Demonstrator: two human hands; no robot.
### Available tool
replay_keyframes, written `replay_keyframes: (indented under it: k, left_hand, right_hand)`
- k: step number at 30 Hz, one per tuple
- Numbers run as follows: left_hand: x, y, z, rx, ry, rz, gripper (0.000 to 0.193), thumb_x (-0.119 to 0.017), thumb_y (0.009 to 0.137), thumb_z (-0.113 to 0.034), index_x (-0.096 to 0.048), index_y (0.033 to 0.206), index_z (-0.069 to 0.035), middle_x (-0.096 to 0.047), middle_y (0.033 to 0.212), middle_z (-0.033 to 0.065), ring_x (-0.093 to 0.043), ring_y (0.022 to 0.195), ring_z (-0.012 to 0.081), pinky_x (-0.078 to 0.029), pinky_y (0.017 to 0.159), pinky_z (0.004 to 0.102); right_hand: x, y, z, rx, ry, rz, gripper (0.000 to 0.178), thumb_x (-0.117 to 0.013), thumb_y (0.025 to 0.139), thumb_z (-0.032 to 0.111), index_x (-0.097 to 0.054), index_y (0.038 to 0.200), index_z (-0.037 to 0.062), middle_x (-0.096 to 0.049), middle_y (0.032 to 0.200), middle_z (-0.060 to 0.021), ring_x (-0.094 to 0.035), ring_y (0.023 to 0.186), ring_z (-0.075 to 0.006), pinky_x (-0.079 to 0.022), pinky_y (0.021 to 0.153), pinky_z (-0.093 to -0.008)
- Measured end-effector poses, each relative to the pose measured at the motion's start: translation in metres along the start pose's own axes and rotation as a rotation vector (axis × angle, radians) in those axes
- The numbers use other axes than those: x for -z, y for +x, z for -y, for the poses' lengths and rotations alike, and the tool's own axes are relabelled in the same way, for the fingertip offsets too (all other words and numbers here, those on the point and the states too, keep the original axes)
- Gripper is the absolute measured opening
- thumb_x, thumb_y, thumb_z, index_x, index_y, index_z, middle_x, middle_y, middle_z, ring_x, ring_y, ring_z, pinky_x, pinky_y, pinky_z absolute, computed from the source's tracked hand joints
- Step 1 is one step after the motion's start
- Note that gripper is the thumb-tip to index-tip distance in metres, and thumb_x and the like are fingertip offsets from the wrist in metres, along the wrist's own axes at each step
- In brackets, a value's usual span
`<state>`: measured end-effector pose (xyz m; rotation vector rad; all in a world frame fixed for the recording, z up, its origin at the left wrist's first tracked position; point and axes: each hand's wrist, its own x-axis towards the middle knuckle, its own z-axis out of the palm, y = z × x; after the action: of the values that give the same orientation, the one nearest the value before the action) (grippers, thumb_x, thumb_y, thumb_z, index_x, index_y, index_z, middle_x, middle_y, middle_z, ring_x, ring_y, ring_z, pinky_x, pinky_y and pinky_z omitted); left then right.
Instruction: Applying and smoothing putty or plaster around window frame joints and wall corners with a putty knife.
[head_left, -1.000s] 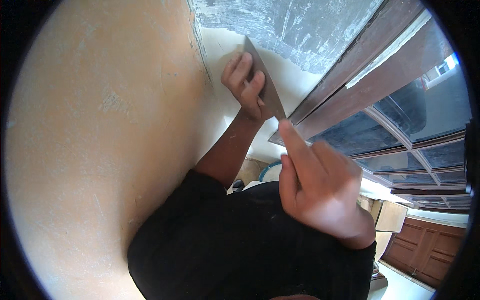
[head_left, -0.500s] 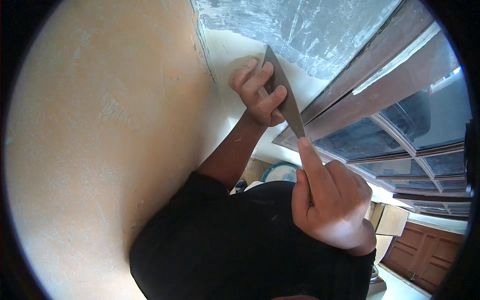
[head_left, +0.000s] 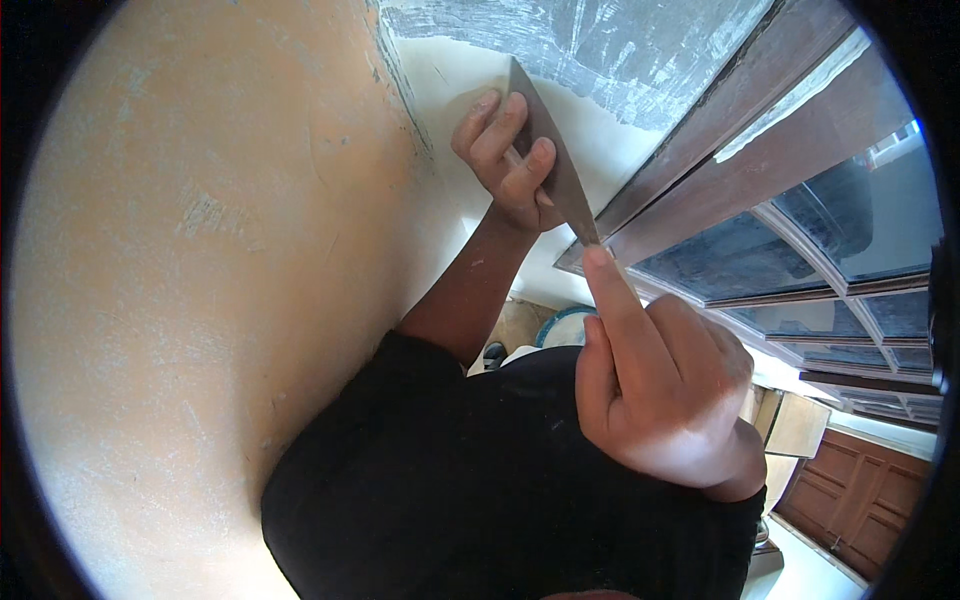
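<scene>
Left hand [head_left: 508, 160] sits at about 12 o'clock in the view, fingers curled and clamped around a flat grey putty blade [head_left: 548, 158], thumb side hidden behind the blade. The blade is tilted, its long edge running from 11 o'clock down to 5 o'clock, one end near the grey scraped plaster patch [head_left: 600, 50] at the top, the other end ending in a tip low right of the hand. Right hand [head_left: 665, 385] is at about 4 o'clock from centre, mostly fisted with the index finger stuck out straight, its fingertip [head_left: 598, 258] touching the blade's lower tip; it grips nothing. The blade lies against a pale cream wall strip [head_left: 460, 90], just beside the corner where a big tan wall [head_left: 200, 280] fills the 9 o'clock side. Dark brown window frame [head_left: 720, 150] with glass panes runs from 1 to 3 o'clock, just right of the blade. Black sleeve [head_left: 450, 490] covers the 6 o'clock area. A round bluish-rimmed bucket [head_left: 560, 325] shows below the left forearm, partly hidden. Wooden cabinet [head_left: 850, 490] at 4 o'clock near the rim.
</scene>
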<state>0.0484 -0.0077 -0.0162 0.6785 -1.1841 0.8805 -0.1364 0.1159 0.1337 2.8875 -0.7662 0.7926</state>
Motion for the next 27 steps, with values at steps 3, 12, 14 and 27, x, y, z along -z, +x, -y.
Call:
replay_keyframes:
  k: [3, 12, 14, 27]
  left_hand:
    - [-0.001, 0.000, 0.000, 0.051, -0.035, -0.048, 0.033, -0.035, 0.103, -0.038, -0.048, 0.128, -0.021, -0.049, 0.132, 0.0188, -0.042, 0.121, 0.0366, -0.037, 0.100, 0.0487]
    - [0.001, 0.001, 0.002, 0.016, -0.006, -0.036, 0.036, -0.052, 0.097, -0.037, -0.046, 0.128, -0.020, -0.048, 0.132, 0.0192, -0.042, 0.120, 0.0366, -0.036, 0.100, 0.0493]
    - [0.008, 0.002, 0.000, -0.024, -0.023, 0.062, 0.038, -0.055, 0.096, -0.037, -0.046, 0.128, -0.019, -0.049, 0.131, 0.0196, -0.042, 0.119, 0.0368, -0.036, 0.100, 0.0493]
    - [0.005, -0.001, -0.001, 0.024, -0.022, 0.039, 0.031, -0.046, 0.098, -0.038, -0.050, 0.125, -0.023, -0.050, 0.130, 0.0178, -0.043, 0.119, 0.0368, -0.035, 0.100, 0.0490]
  right_hand:
    - [0.002, -0.003, 0.002, 0.006, -0.002, -0.006, 0.044, -0.066, 0.078, 0.002, -0.063, 0.121, -0.0049, -0.045, 0.058, -0.0046, -0.047, 0.044, -0.0163, -0.036, 0.041, -0.0298]
    - [0.001, -0.002, 0.001, 0.000, -0.012, -0.001, 0.044, -0.066, 0.078, 0.003, -0.063, 0.121, -0.0054, -0.045, 0.058, -0.0045, -0.047, 0.044, -0.0169, -0.036, 0.041, -0.0308]
    - [0.003, -0.007, 0.007, -0.023, -0.030, -0.018, 0.043, -0.066, 0.078, 0.003, -0.063, 0.121, -0.0046, -0.045, 0.059, -0.0049, -0.047, 0.045, -0.0170, -0.037, 0.041, -0.0308]
    - [0.007, -0.008, 0.002, -0.010, -0.042, 0.033, 0.044, -0.066, 0.078, 0.003, -0.062, 0.121, -0.0054, -0.046, 0.058, -0.0049, -0.045, 0.043, -0.0159, -0.034, 0.040, -0.0302]
